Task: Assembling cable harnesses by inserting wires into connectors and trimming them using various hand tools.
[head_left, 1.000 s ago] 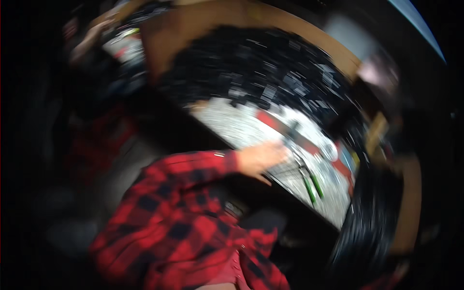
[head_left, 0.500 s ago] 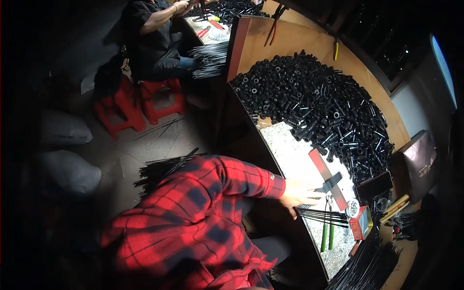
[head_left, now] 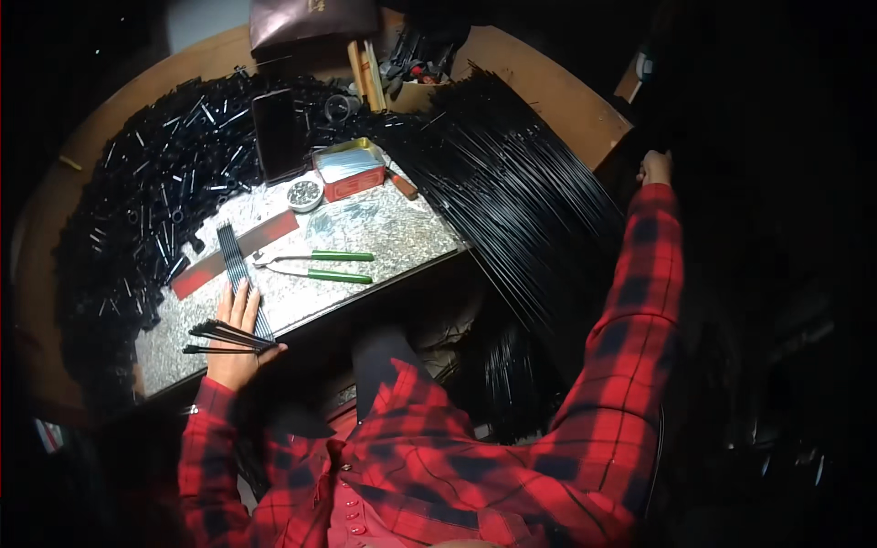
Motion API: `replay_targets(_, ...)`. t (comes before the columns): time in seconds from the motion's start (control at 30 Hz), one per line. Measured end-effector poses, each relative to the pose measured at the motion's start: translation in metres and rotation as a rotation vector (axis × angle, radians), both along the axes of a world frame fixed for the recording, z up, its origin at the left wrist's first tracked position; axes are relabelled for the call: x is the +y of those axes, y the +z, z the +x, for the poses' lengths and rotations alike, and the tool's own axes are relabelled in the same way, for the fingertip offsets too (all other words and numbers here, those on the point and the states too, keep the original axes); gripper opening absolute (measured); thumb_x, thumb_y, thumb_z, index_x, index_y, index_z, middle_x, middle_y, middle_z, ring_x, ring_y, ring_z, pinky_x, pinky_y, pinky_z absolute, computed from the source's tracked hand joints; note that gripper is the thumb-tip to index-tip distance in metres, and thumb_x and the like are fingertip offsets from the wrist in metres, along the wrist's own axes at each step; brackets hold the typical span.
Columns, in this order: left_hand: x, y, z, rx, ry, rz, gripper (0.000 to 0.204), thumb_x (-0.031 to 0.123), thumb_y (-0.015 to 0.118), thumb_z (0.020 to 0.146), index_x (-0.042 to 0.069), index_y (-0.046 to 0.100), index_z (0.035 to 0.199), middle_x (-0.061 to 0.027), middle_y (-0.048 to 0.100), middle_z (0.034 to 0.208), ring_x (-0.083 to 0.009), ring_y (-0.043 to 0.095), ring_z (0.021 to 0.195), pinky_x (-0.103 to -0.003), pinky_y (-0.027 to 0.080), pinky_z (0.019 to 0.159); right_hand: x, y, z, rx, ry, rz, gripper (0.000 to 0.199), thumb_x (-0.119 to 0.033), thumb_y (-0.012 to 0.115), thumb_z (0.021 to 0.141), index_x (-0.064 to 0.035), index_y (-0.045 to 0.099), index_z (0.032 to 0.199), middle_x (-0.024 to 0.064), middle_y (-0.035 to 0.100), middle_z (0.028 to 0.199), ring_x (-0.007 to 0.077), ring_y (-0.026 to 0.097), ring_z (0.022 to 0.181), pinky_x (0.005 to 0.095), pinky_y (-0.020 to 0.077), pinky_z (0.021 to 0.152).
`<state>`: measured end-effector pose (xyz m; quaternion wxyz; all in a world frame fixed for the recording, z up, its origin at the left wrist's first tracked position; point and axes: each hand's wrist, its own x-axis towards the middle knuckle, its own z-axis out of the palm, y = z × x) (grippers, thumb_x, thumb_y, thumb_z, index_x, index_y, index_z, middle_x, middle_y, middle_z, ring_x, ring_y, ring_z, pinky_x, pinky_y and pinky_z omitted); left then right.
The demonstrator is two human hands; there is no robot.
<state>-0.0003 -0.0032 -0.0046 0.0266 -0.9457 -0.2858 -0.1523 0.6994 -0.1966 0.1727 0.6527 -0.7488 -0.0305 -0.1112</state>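
My left hand (head_left: 236, 338) lies with fingers stretched out at the table's front edge, on a bundle of thin black rods (head_left: 234, 256). More black rods (head_left: 216, 336) with thicker ends cross over the back of this hand; both sets meet near the thumb. To the right of its fingers lie green-handled pliers (head_left: 340, 265). A red flat bar (head_left: 194, 274) lies under the bundle. My right arm is stretched far to the right, its hand (head_left: 655, 168) closed beyond a large heap of long black rods (head_left: 521, 192). What it holds, if anything, is too dark to make out.
A big heap of black tubular parts (head_left: 155, 183) covers the left and back. Further back are a phone (head_left: 279, 134), a round tub (head_left: 304, 194) of small pieces, a red tin (head_left: 352, 183), a clear cup (head_left: 339, 108) and a dark bag (head_left: 311, 26).
The view has swung right, away from the co-worker and the red stools. My right arm now shows, reaching right. The loose rods that pointed toward the tin now lie across my left hand.
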Motion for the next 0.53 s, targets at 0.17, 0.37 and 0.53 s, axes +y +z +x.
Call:
replay_targets(0.17,-0.006,0.001,0.006,0.018,0.011,-0.005,0.093,0.043,0.075,0.059,0.001,0.035,0.131,-0.0176,0.027,0.14,-0.0381,0.02,0.131,-0.045,0.024,0.105,-0.033,0.011,-0.034,0.13,-0.069,-0.118,0.06,-0.004,0.036,0.076,-0.0197,0.026,0.133,0.0055,0.042,0.062,0.0143,0.036,0.044,0.0262,0.0305,0.04)
replay_targets(0.37,-0.005,0.004,0.015,-0.01,-0.023,0.008,0.094,0.044,0.075,0.059,0.001,0.034,0.131,-0.0175,0.026,0.14,-0.0379,0.019,0.131,-0.044,0.024,0.105,-0.049,0.015,0.0,0.188,-0.195,0.006,0.042,-0.002,0.033,0.076,-0.0099,0.048,0.114,0.0056,0.041,0.062,0.0141,0.035,0.044,0.0261,0.0304,0.039)
replay_targets(0.53,-0.006,0.005,0.0,0.014,0.035,-0.031,0.094,0.043,0.075,0.061,0.001,0.032,0.133,-0.0175,0.026,0.141,-0.0377,0.02,0.131,-0.044,0.023,0.105,0.022,0.002,0.016,0.177,-0.123,-0.004,0.024,-0.005,0.037,0.078,-0.0072,0.054,0.095,0.0073,0.046,0.061,0.0136,0.041,0.046,0.0266,0.033,0.042)
